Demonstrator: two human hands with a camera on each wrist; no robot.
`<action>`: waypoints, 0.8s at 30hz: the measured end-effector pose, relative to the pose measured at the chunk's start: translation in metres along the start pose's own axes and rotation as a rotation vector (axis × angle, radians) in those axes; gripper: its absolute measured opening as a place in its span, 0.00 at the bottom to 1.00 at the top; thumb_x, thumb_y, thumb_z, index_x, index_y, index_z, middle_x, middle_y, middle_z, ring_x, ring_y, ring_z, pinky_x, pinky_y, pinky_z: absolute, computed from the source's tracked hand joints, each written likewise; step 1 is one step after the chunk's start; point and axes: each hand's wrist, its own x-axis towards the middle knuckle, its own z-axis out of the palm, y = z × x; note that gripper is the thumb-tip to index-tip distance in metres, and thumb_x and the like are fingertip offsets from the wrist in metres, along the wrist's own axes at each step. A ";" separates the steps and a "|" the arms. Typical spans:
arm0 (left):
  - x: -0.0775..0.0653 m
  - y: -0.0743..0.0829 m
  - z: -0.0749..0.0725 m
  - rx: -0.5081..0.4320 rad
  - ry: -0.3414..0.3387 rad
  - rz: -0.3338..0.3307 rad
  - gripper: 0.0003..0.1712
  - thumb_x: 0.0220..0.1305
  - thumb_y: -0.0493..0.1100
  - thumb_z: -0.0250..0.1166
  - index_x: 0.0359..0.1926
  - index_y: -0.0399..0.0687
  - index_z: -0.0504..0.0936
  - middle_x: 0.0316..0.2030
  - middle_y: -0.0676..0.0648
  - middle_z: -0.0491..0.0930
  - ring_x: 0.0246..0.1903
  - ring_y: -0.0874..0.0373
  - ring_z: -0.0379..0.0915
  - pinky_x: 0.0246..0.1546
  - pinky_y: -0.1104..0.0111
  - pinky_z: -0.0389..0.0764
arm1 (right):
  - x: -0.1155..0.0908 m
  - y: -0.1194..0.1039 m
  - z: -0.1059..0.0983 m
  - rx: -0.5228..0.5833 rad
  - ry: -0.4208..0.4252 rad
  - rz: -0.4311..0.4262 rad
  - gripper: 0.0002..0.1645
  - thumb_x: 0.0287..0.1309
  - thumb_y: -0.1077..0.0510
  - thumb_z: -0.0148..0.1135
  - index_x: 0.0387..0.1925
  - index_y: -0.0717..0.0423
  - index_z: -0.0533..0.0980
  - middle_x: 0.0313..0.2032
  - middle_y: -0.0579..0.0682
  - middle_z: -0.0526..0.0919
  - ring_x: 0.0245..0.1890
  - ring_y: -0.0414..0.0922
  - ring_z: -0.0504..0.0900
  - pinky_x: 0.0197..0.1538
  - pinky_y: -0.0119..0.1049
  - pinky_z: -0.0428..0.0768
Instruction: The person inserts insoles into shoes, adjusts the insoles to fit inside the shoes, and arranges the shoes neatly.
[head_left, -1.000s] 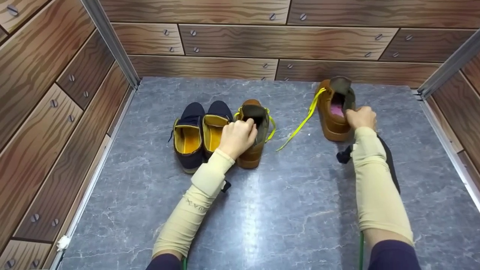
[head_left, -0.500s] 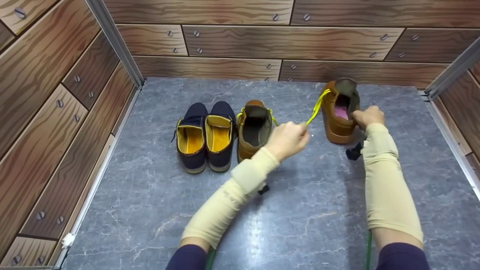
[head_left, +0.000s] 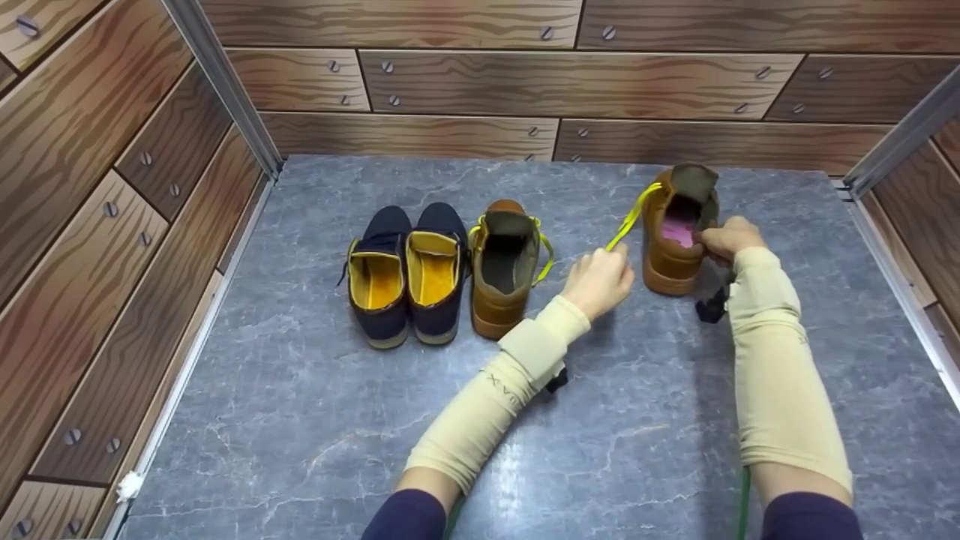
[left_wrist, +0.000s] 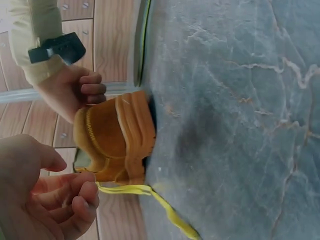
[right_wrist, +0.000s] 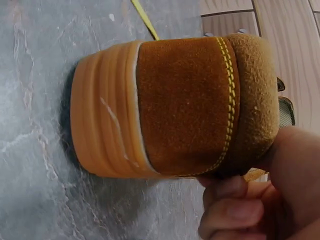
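My right hand [head_left: 731, 238] pinches the rim at the heel of a brown suede shoe [head_left: 673, 259] with a pink insole; in the right wrist view its thumb reaches inside the collar. The shoe stands on the floor at the right. To its left, my left hand [head_left: 600, 281] hovers with fingers loosely bent. The thumb stands apart from them in the left wrist view. A yellow lace [left_wrist: 132, 189] hangs from the shoe past those fingertips to the floor, and no grip on it shows. A matching brown shoe [head_left: 496, 319] stands left of this hand.
Two navy shoes with yellow linings, a left one [head_left: 379, 322] and a right one [head_left: 437, 322], stand side by side against the middle brown shoe. Wood-patterned walls [head_left: 450, 82] enclose the grey marbled floor [head_left: 300, 420] at the back and sides.
My left hand has moved right, from over the middle brown shoe to the yellow lace. The right-hand brown shoe has come slightly nearer, with my right hand still at its heel.
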 end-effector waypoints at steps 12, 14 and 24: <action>0.005 -0.001 -0.001 -0.251 0.003 -0.103 0.20 0.77 0.52 0.48 0.35 0.45 0.78 0.30 0.43 0.82 0.34 0.46 0.83 0.34 0.59 0.80 | -0.024 -0.008 0.016 0.109 0.070 -0.109 0.16 0.66 0.57 0.49 0.36 0.69 0.74 0.14 0.45 0.76 0.15 0.39 0.77 0.19 0.30 0.75; 0.005 -0.002 -0.003 -0.297 0.011 -0.132 0.21 0.77 0.53 0.46 0.34 0.46 0.77 0.31 0.43 0.83 0.35 0.46 0.83 0.35 0.59 0.80 | -0.032 -0.010 0.018 0.120 0.078 -0.136 0.18 0.65 0.58 0.49 0.40 0.73 0.75 0.15 0.45 0.76 0.15 0.38 0.76 0.19 0.30 0.75; -0.002 -0.011 -0.026 -0.382 -0.003 -0.230 0.25 0.70 0.54 0.57 0.16 0.52 0.69 0.15 0.51 0.72 0.22 0.55 0.75 0.25 0.66 0.72 | -0.090 -0.031 0.048 0.168 0.125 -0.323 0.15 0.64 0.61 0.53 0.36 0.71 0.79 0.17 0.48 0.77 0.15 0.38 0.74 0.19 0.31 0.75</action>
